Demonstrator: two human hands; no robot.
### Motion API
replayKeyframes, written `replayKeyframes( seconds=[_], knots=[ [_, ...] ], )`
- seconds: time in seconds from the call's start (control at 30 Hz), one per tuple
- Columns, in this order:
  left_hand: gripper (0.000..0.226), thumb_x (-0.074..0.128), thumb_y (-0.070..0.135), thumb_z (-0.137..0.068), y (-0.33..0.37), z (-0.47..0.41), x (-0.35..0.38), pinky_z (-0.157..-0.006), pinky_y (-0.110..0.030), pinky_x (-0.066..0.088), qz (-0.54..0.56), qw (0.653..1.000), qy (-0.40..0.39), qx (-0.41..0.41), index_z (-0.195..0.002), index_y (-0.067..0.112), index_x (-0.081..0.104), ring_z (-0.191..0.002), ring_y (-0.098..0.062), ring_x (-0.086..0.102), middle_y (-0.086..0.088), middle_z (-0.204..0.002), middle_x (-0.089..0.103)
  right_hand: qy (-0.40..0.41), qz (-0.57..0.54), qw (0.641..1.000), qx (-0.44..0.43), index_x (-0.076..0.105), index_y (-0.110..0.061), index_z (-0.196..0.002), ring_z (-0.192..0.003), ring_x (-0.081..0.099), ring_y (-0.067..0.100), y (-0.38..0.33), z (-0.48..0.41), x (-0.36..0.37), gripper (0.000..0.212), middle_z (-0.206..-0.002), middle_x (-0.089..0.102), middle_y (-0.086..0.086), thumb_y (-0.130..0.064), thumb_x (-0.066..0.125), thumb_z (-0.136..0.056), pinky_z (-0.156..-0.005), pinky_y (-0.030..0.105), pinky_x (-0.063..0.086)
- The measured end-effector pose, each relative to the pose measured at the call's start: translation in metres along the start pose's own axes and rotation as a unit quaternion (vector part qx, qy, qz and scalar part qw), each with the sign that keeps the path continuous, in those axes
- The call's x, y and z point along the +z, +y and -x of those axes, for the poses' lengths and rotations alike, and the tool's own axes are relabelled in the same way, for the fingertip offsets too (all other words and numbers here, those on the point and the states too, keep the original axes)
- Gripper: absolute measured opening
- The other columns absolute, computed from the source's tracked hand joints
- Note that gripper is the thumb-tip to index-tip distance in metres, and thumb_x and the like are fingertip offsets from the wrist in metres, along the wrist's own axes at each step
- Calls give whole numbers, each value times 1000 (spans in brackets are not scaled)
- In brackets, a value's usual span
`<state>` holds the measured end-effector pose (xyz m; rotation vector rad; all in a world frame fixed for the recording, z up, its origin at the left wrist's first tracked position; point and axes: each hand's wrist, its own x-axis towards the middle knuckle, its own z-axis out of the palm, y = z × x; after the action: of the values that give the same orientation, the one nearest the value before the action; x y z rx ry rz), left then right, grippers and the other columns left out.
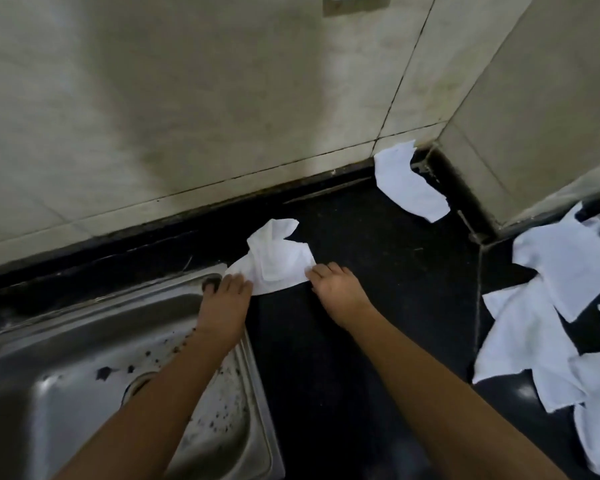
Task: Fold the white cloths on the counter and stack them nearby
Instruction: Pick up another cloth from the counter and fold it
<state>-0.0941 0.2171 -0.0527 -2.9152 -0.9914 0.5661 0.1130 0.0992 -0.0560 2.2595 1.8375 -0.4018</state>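
A crumpled white cloth (278,259) lies on the black counter (378,271) just past the sink's right corner. My left hand (226,299) holds its near left edge, fingers curled onto the fabric. My right hand (336,289) grips its near right corner. Another white cloth (407,183) lies flat in the back corner against the wall. Several unfolded white cloths (561,306) lie scattered in a loose heap on the counter at the right.
A steel sink (94,375) with dark specks fills the lower left, its drain under my left forearm. Tiled walls (187,116) close off the back and the right corner. Bare black counter stretches between my arms.
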Motion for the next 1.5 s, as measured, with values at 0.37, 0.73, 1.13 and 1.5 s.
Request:
replayKeyframes(
  seconds=[0.37,0.73,1.13,1.5],
  knots=[
    [33,80,0,-59,38,-1,-43,-61,-41,48,165,972,161,-53,-88,5,65,-68,-33,62,-12,-75,64,137,-233,962,45,61,-12,-112,-95,61,21,52,32,-25,22,-109,62,5,-26,46,-103,-76,34,52],
    [22,59,2,-80,90,-14,-177,-62,-33,40,340,891,298,-30,-98,10,49,-77,-21,49,-5,-89,51,321,-307,896,33,63,-17,-117,-92,58,13,140,77,-142,28,-112,58,0,-10,59,-90,-76,24,45],
    [17,73,14,-85,95,39,-153,-65,-16,41,461,864,201,-12,-82,29,67,-73,-2,59,9,-81,67,273,-343,894,94,72,-26,-100,-76,59,3,146,168,-95,11,-89,66,-9,-23,65,-92,-70,16,42],
    [8,71,19,-90,98,42,-174,-72,-30,55,577,777,248,-38,-97,19,73,-80,-11,66,3,-89,72,315,-469,812,146,73,-28,-100,-70,62,2,139,175,-115,11,-81,69,-7,-24,66,-92,-65,6,43]
  ],
)
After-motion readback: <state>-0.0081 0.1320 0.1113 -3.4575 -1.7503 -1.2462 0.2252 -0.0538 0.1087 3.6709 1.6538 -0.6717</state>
